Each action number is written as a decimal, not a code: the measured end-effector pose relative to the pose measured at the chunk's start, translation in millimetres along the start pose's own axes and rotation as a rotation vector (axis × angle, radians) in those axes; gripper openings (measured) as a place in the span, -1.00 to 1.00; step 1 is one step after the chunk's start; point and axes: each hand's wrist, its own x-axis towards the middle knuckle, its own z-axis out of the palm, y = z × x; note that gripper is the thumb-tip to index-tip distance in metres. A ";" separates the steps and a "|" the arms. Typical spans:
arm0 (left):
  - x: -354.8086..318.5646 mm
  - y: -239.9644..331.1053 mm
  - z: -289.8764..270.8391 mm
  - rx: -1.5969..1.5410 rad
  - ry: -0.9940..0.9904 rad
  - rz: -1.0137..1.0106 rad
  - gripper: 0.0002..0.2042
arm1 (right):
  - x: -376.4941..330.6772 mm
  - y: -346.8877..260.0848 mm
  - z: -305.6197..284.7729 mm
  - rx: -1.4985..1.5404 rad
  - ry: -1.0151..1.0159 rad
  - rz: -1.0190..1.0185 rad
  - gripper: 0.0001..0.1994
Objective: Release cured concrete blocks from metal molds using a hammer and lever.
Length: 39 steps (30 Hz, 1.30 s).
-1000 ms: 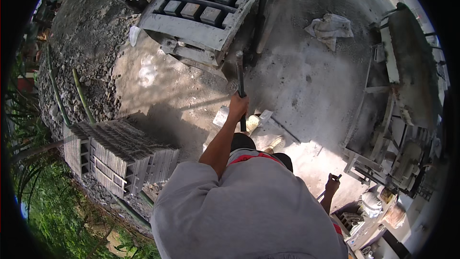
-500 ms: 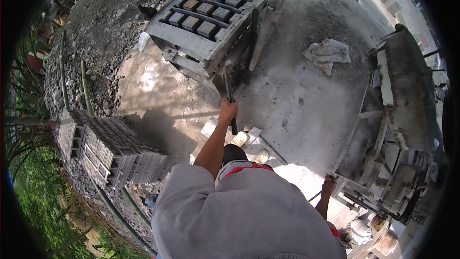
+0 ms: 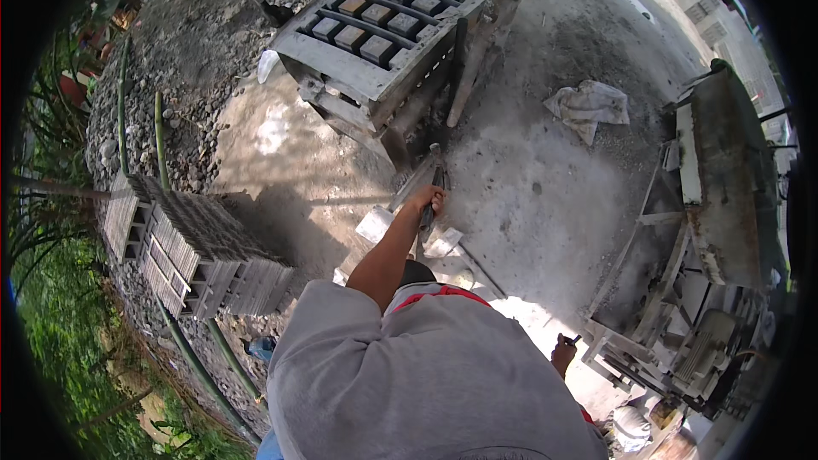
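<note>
Presently the left hand [image 3: 429, 201] has its grip closed round a dark lever handle [image 3: 436, 183], at six o'clock from the block-moulding machine [image 3: 379, 34]. The right hand [image 3: 564, 351] clasps a small dark object; concrete blocks [image 3: 200, 251] stand at nine o'clock.

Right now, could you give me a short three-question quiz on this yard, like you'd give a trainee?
1. True or false: the left hand grips a dark handle reaching toward the block mould machine.
2. Which lies on the concrete floor right of the machine? A) crumpled grey cloth B) blue bucket C) red hose
3. Fill in: the stack of hollow blocks stands to the person's ____.

Key: 1 true; 2 A, the cloth; 3 left. The right hand hangs low, closed on something small and dark.
</note>
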 end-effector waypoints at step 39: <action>-50.7 123.2 -57.7 0.234 0.107 0.447 -0.93 | -119.9 -232.7 195.5 0.077 -0.176 -0.010 -0.86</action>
